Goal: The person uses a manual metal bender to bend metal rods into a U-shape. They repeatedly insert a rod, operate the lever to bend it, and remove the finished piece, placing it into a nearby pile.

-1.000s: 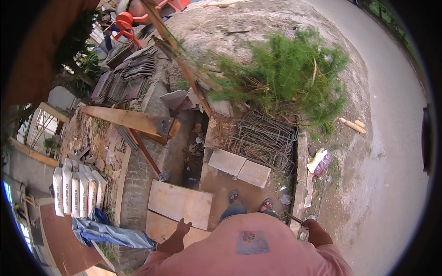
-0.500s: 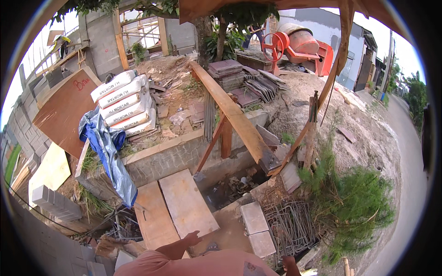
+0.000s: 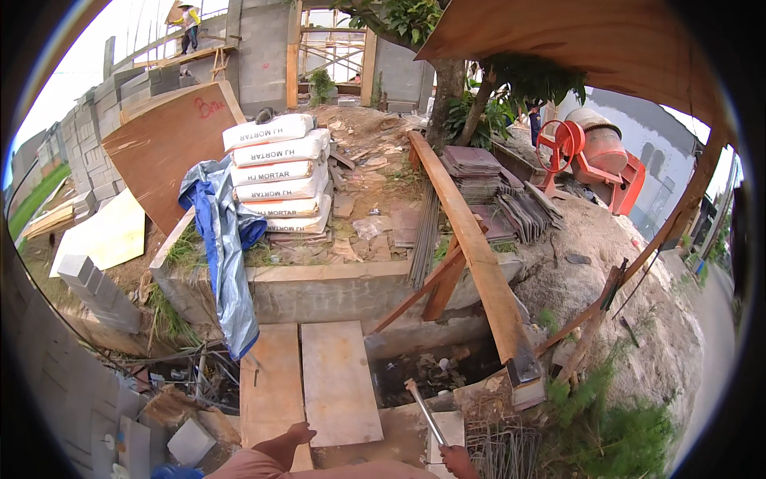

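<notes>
My right hand (image 3: 459,461) is at the lower edge, closed around a tool with a straight silver shaft (image 3: 429,417). The tool slants up and away to the left and ends in a small brownish head, whose exact kind I cannot make out. My left hand (image 3: 300,433) hangs over the near end of two flat boards, its fingers loosely curled with nothing visible in them. The left board (image 3: 270,383) is orange-brown, and the right board (image 3: 341,383) is paler. Both boards lie side by side across a ditch, reaching toward a low concrete wall (image 3: 319,291).
A long timber beam (image 3: 471,247) slopes across the ditch (image 3: 439,367) on the right. Bent steel bars (image 3: 503,451) lie near my right hand. Stacked mortar bags (image 3: 275,172) and a blue tarp (image 3: 223,247) stand beyond the wall. An orange concrete mixer (image 3: 598,152) is farther right.
My view has swung left, so the scene sits farther right. The silver-shafted tool has come into sight in my right hand. My left hand's fingers look more curled than before.
</notes>
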`<state>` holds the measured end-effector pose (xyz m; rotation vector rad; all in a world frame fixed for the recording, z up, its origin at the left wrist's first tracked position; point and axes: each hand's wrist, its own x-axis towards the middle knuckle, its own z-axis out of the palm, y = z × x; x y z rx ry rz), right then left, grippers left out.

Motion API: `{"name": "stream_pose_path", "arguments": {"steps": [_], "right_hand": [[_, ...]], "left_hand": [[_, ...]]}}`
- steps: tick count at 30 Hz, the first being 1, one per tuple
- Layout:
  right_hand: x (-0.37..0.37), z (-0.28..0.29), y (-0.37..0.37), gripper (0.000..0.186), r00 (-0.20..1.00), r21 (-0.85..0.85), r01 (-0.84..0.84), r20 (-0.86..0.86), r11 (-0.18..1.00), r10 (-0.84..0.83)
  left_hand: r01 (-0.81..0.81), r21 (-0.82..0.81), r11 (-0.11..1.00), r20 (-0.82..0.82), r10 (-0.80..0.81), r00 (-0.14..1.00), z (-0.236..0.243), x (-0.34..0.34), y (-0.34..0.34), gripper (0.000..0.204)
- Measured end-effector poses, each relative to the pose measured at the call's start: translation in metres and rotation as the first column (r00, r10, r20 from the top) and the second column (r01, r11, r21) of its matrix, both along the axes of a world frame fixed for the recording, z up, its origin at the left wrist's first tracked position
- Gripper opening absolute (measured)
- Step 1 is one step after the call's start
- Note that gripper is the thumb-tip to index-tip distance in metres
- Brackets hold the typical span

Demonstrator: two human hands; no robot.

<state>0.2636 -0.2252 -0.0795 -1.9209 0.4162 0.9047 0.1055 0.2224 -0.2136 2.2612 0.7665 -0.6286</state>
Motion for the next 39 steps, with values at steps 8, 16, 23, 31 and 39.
{"name": "stream_pose_path", "arguments": {"steps": [8,16,23,31,39], "right_hand": [[0.235,0.11,0.036,0.027,0.732,0.096,-0.013,0.679,0.995,-0.057],[0.392,0.157,0.058,0.033,0.393,-0.584,0.135,0.773,0.801,0.498],[0.471,0.141,0.075,0.049,0.462,-0.669,-0.035,0.648,0.742,0.606],[0.561,0.137,0.118,0.055,0.487,-0.72,-0.032,0.594,0.693,0.64],[0.562,0.112,0.162,0.064,0.522,-0.713,0.196,0.657,0.673,0.544]], "left_hand": [[-0.08,-0.06,0.995,-0.093,0.074,0.993,-0.009,-0.003,-0.031,0.066],[-0.44,0.02,0.898,0.002,0.44,0.898,-0.021,0.033,0.026,0.06],[-0.528,-0.022,0.849,0.127,0.526,0.841,0.009,0.069,0.002,0.058],[-0.547,-0.063,0.835,-0.177,0.53,0.829,0.011,0.063,-0.012,0.06],[-0.215,0.147,0.965,0.257,0.172,0.951,-0.06,0.072,0.055,0.03]]}}
